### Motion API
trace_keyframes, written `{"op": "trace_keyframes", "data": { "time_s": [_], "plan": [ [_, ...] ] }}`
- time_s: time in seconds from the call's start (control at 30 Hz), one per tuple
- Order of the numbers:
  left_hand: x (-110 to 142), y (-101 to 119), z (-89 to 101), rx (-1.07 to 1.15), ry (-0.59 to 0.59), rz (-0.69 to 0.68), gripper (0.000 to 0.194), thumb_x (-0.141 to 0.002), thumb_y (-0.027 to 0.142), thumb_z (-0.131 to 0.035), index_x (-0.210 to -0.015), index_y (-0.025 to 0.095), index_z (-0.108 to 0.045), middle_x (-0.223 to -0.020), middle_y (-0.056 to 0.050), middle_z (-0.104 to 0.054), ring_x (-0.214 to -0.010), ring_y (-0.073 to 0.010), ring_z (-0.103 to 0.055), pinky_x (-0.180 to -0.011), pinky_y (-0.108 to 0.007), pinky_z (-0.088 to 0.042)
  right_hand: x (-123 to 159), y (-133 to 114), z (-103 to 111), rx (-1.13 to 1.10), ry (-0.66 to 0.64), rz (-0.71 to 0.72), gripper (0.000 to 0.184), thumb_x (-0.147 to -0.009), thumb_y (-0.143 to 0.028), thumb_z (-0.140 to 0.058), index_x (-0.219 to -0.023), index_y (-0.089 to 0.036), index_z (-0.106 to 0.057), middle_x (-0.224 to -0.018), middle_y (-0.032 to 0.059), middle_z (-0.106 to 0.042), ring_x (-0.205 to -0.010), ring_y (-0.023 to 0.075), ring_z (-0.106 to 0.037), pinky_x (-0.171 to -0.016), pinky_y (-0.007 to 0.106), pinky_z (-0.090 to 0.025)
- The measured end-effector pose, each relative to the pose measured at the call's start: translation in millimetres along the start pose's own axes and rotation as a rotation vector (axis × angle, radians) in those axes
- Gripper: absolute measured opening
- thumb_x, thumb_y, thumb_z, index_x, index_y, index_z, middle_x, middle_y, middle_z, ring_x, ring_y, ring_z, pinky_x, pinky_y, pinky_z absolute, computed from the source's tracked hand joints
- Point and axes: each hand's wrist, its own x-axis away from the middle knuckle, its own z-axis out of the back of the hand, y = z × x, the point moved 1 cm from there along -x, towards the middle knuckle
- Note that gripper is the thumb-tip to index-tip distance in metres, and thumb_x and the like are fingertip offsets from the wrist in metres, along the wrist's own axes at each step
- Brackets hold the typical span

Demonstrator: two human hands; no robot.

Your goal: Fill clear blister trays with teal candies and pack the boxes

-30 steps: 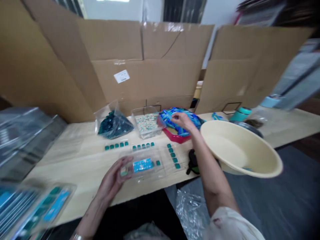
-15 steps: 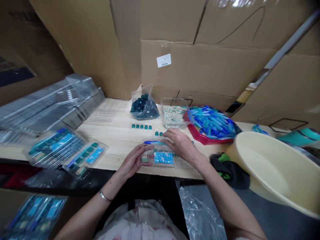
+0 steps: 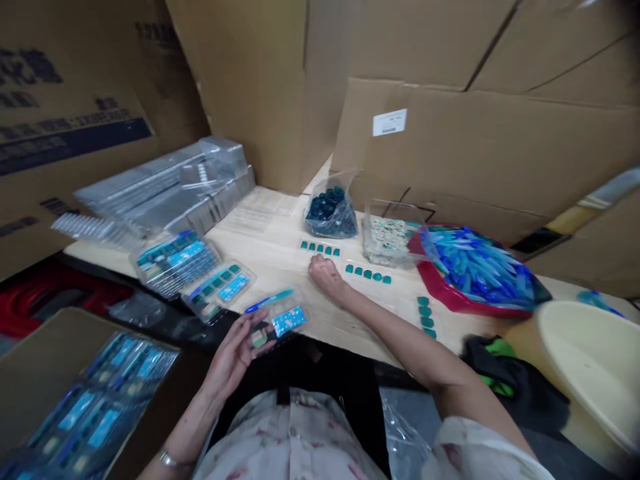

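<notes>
The left hand (image 3: 231, 357) grips the left end of a clear plastic pack (image 3: 301, 300), its thumb and fingers closed about it, at the front edge of the wooden table (image 3: 280, 217). A blue stick (image 3: 269, 301) lies along the pack's far side. Nearer the person is a bright blue card (image 3: 289, 321) with white marks, too small to read. The right hand (image 3: 327, 275) is over the table, well apart from the pack, just in front of a row of green pieces (image 3: 321, 249). Its fingers are curled in close together; whether they pinch anything cannot be told.

The clearest label is a white sticker (image 3: 390, 123) on the cardboard wall (image 3: 450, 140); it carries small print and what looks like a barcode, but the words are not legible. At left, a large carton (image 3: 75, 80) bears big dark characters and a navy band with a line of lettering above it, all too blurred to make out. Filled packs with the same blue card stand in a stack (image 3: 175, 260) on the table, and more lie in an open box (image 3: 107, 407) below.

Behind the row sit a bag of dark green pieces (image 3: 327, 207), a clear tub (image 3: 369, 257) of pale bits and a red tray (image 3: 450, 299) heaped with blue sticks.
</notes>
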Motion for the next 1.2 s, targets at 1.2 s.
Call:
{"op": "trace_keyframes", "data": {
  "time_s": [1.2],
  "plan": [
    [25, 3, -1.0, 0.016, 0.143, -0.133, 0.033, -0.082, 0.035, -0.058, -0.111, 0.021, -0.053, -0.116, -0.007, -0.059, -0.096, -0.0204, -0.061, -0.082, -0.036, -0.051, 91, -71, 22, -1.340, 0.207, -0.407, 0.045, -0.084, -0.049, -0.046, -0.115, -0.019, -0.057, -0.097, 0.0081, -0.065, -0.080, 0.0193, -0.060, -0.074, 0.034, -0.048]
  ]
}}
